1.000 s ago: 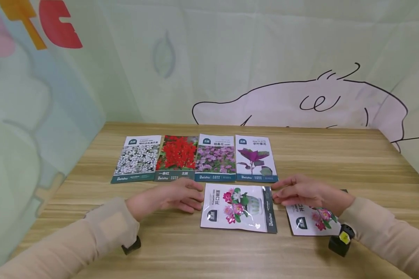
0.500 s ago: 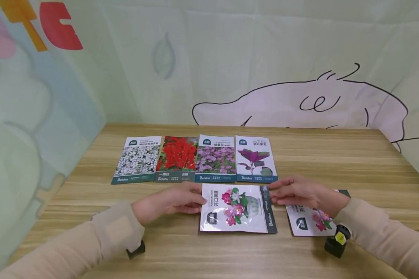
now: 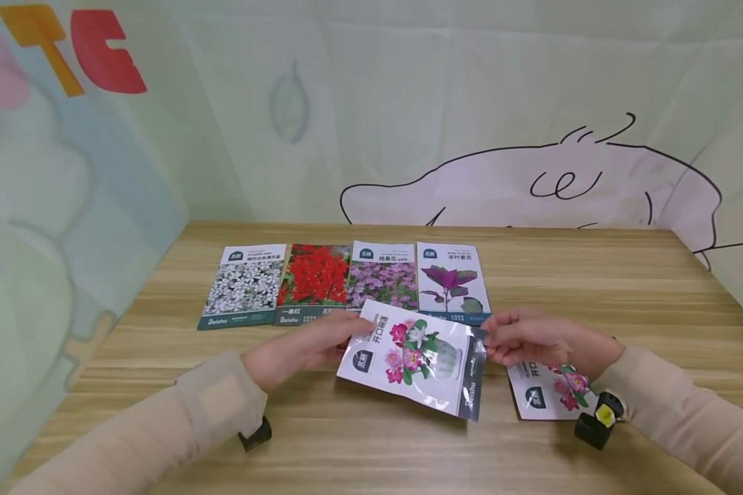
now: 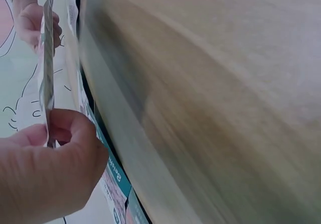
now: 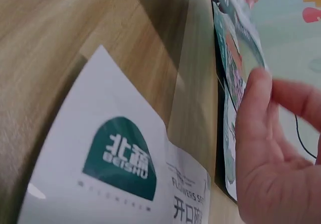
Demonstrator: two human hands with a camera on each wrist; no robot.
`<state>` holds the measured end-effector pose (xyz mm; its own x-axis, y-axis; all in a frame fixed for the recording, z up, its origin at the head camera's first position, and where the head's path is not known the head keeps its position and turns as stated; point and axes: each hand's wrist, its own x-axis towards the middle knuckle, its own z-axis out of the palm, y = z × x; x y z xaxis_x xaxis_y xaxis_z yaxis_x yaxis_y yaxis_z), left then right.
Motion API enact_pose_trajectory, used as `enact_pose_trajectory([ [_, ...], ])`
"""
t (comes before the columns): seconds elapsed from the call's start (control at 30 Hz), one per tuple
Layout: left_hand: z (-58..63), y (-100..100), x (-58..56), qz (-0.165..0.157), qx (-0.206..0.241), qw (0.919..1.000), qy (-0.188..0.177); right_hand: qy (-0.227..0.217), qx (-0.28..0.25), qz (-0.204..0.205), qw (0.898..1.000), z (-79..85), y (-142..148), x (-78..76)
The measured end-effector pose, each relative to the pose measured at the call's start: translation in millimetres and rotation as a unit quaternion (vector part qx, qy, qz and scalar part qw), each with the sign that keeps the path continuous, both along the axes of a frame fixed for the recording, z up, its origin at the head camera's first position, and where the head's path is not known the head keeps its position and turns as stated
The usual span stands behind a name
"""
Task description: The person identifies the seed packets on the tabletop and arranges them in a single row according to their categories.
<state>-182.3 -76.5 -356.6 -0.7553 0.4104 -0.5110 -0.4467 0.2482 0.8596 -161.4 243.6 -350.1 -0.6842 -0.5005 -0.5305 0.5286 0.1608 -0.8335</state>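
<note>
Both hands hold up one seed packet point(image 3: 408, 361) with pink and white flowers in a bowl on its front, turned sideways and tilted off the table. My left hand point(image 3: 312, 340) pinches its left edge between thumb and curled fingers; the left wrist view shows the packet point(image 4: 46, 68) edge-on in the left hand point(image 4: 55, 158). The right hand point(image 3: 539, 337) pinches the dark strip at its upper right corner, and in the right wrist view the right hand point(image 5: 281, 138) has thumb and finger together on that edge. Beneath the right hand lies a second matching packet point(image 3: 547, 395), partly covered by the wrist.
Along the back of the wooden table point(image 3: 594, 275) lies a row of packets: white flowers point(image 3: 244, 285), red flowers point(image 3: 316, 275), light purple flowers point(image 3: 380, 275) and a purple-leaved plant point(image 3: 452, 282). A printed cloth point(image 3: 371, 103) stands behind the table.
The bowl-flower packet lay flat with the hands at its sides; now both hands have lifted and tilted it, its left end higher. The left hand has moved slightly right and up.
</note>
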Motion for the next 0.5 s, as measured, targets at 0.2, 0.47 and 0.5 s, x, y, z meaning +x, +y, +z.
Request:
enact_pose_trajectory([
  [0.2,1.6,9.0,-3.4,-0.002,0.024,0.9997,0.008,0.017,-0.022,0.087,0.996,-0.8,-2.3,-1.2],
  [0.47,11.5,36.6,0.0,-0.052,0.027,0.9972,0.045,0.039,-0.049,0.191,0.980,-3.1,-20.0,-4.3],
  [0.5,12.8,39.2,0.5,-0.054,0.028,0.9971,0.047,0.040,-0.054,0.194,0.979,-3.3,-22.2,-4.4],
])
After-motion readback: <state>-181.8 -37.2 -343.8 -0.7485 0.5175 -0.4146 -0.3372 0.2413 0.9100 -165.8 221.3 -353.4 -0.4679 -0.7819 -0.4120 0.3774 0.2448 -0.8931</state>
